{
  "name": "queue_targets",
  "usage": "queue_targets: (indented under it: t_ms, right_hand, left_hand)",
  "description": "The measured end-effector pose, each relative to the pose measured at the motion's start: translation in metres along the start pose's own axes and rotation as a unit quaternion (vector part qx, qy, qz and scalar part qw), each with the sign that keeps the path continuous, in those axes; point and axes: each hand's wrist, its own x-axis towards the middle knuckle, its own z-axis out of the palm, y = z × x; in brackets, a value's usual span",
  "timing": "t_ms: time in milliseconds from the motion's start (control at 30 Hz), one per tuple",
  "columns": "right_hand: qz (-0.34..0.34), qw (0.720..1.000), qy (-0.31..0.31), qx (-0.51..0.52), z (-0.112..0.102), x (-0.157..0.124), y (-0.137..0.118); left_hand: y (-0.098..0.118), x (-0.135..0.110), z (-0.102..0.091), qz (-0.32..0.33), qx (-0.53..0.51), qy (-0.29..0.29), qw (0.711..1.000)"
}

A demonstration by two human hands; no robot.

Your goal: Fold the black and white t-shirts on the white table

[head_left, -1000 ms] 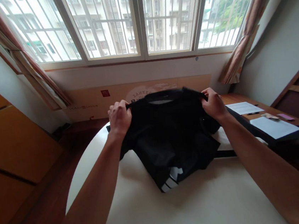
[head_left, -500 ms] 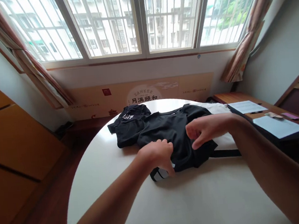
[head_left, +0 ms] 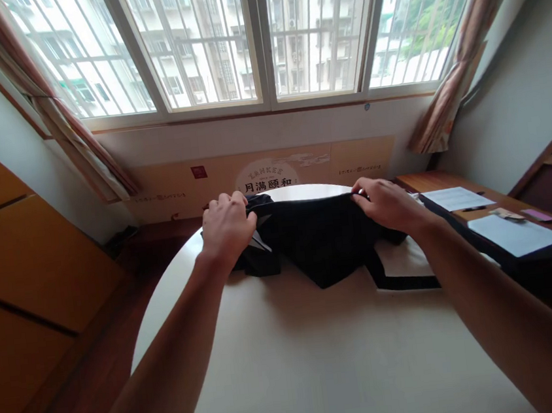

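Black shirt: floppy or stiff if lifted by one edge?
Likely floppy: the black shirt folds into a soft point between the left hand and right hand. Probably light: it's held by pinching alone. May slide on the smooth white table.

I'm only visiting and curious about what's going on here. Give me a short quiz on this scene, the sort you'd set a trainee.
1. True or false: the left hand and the right hand both grip the black garment on the round white table.

2. Multiple choice: what lies on the wooden desk at the right?
A) a laptop
B) sheets of paper
C) a kettle

3. Fill in the blank: the black strap on the table lies nearer the person's ____ hand.

Key: 1 true; 2 B; 3 right.
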Motion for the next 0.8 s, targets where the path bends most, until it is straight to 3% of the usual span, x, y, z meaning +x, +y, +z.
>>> queue_targets:
  t_ms: [67,100,133,200,267,300,367,433,533,600,700,800]
  right_hand:
    - [0.038,0.992,0.118,-0.036,0.001,0.002,0.001]
    - [0.028,0.989,0.14,-0.031,0.002,0.001,-0.003]
    - [0.0,0.992,0.122,-0.008,0.005,-0.001,-0.009]
    - [-0.063,0.997,-0.009,0.053,0.012,-0.008,-0.026]
    - [-0.1,0.972,-0.199,0.076,0.025,-0.016,-0.045]
    - [-0.111,0.954,-0.27,0.064,0.032,-0.019,-0.054]
    - [-0.132,0.934,-0.33,0.024,0.047,-0.025,-0.067]
    - [-0.149,0.935,-0.321,-0.005,0.056,-0.028,-0.072]
    - [-0.16,0.939,-0.303,0.007,0.051,-0.026,-0.066]
    - [-0.153,0.947,-0.271,0.072,0.036,-0.025,-0.058]
    - [-0.109,0.95,-0.182,0.23,0.004,-0.032,-0.042]
    - [-0.039,0.919,-0.12,0.374,-0.034,-0.064,-0.025]
  left_hand:
    - [0.005,-0.011,0.004,0.007,0.013,0.02,1.0]
    - [0.008,-0.017,0.006,0.053,-0.018,-0.019,0.998]
    - [0.01,-0.025,0.008,0.111,-0.062,-0.079,0.989]
    - [0.013,-0.038,0.014,0.2,-0.124,-0.217,0.947]
    - [0.013,-0.046,0.024,0.213,-0.085,-0.299,0.926]
    - [0.012,-0.047,0.031,0.203,-0.04,-0.295,0.933]
    - [0.007,-0.045,0.046,0.192,0.029,-0.242,0.951]
    - [0.0,-0.039,0.059,0.199,0.027,-0.221,0.954]
    - [-0.014,-0.026,0.063,0.203,-0.051,-0.249,0.946]
    - [-0.023,-0.019,0.051,0.18,-0.112,-0.211,0.954]
    - [-0.035,-0.018,0.015,0.116,-0.213,-0.107,0.964]
    - [-0.053,-0.037,-0.021,0.062,-0.348,-0.055,0.934]
